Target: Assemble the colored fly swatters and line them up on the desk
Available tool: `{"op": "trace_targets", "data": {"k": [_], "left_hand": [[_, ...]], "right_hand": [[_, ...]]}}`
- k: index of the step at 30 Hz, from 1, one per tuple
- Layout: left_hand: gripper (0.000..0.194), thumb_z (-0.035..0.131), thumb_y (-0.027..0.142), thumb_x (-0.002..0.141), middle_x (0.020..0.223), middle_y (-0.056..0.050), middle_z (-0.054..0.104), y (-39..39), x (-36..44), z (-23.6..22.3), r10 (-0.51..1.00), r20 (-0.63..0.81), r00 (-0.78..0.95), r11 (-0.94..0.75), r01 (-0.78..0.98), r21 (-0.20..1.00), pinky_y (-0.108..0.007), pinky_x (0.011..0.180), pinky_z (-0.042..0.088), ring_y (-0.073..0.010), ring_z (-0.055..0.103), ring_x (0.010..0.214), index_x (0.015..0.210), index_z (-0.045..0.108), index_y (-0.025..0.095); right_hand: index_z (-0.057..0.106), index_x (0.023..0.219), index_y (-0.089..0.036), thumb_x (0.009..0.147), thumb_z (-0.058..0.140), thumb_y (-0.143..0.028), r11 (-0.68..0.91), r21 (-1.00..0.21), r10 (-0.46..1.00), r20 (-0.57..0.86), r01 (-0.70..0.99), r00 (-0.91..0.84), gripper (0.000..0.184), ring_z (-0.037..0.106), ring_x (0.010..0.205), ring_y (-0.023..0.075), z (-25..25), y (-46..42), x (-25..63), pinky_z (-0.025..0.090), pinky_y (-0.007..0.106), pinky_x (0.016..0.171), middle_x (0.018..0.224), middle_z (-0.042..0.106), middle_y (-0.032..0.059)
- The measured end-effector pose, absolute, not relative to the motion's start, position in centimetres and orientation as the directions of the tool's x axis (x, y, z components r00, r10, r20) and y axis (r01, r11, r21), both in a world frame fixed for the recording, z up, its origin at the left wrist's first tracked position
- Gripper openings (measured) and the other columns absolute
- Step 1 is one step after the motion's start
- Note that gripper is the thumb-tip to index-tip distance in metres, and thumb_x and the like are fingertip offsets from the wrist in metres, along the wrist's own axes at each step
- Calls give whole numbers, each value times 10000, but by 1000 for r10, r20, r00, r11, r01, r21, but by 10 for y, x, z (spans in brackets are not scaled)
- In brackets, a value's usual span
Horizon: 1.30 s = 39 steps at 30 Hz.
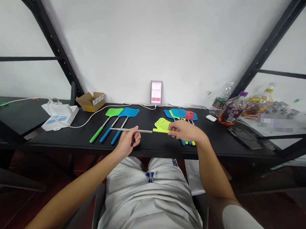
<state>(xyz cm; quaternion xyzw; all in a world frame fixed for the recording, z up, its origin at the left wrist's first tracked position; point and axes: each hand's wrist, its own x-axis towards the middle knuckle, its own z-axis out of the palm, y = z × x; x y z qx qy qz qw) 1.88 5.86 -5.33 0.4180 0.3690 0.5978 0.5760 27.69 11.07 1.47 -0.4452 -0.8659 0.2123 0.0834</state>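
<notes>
Yellow swatter head point(162, 125): pinched by right hand point(184, 131), centre of frame.
Metal rod point(122, 129): gripped in left hand point(127, 141), far end just at swatter head's base.
Hands: apart, each clamped on its piece.
Left of centre: green swatter point(114, 112), blue swatter point(130, 112), handles on, lying flat.
Right of centre: overlapping bunch of swatters point(178, 113), handles on.

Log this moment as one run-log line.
left hand: metal rod | right hand: yellow-green fly swatter head | rod and head apart
</notes>
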Motion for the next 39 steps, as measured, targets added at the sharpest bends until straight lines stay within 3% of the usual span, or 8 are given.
{"op": "trace_targets", "data": {"k": [8,15,21,26,30,33,37,39], "left_hand": [[380,669,338,829,523,29,474,60,17,-58,989,116,89,-88,-267,960,-209,411,219,-55,384,403,564,452,174],[217,644,304,834,640,-32,638,60,16,-63,970,178,167,-165,-88,982,-214,434,312,-84,492,441,681,625,151],[388,566,489,911,623,-43,628,62,19,-64,981,153,120,-139,-115,983,-229,424,376,-129,564,476,746,658,151],[203,621,322,842,603,-46,625,62,19,-64,979,171,112,-157,-124,980,-246,469,453,-180,629,581,808,706,141],[143,585,193,733,671,-79,670,61,16,-61,976,172,132,-155,-129,980,-267,479,482,-169,626,540,661,692,132],[171,575,203,723,644,-71,644,59,16,-58,975,160,153,-138,-147,979,-253,417,457,-160,611,497,578,639,137],[250,613,291,816,593,-29,607,58,18,-57,982,117,151,-100,-114,988,-207,324,374,-137,579,417,610,563,159],[296,638,351,856,619,-20,615,60,18,-58,983,119,142,-100,-130,986,-204,331,393,-131,590,421,646,549,162]], "right_hand": [[648,889,-193,907,573,-272,484,-320,838,-98,815,-536,111,644,640,155,6,118,269,360,258,559,763,735,33],[661,859,-196,849,638,-323,517,-89,850,-63,851,-523,129,655,832,219,-3,114,241,318,280,571,953,718,84],[663,878,-192,879,604,-417,450,-95,888,-59,888,-456,233,658,886,240,-9,120,233,330,286,573,1017,713,99],[676,928,-189,895,580,-404,428,-91,901,-39,899,-433,238,661,905,243,-12,124,236,347,284,597,1031,719,109],[674,944,-191,903,565,-361,438,-88,898,3,895,-439,206,657,923,240,-18,130,238,349,284,604,1041,721,100],[669,950,-193,899,583,-396,455,-89,890,29,886,-455,226,649,933,239,-23,135,238,347,286,610,1038,717,97],[658,917,-197,884,605,-434,465,-115,885,52,878,-462,244,639,893,226,-27,139,238,313,281,583,1002,716,79],[657,896,-199,879,619,-405,477,-146,878,55,866,-475,210,635,871,209,-27,140,238,309,272,581,976,718,65]]}}
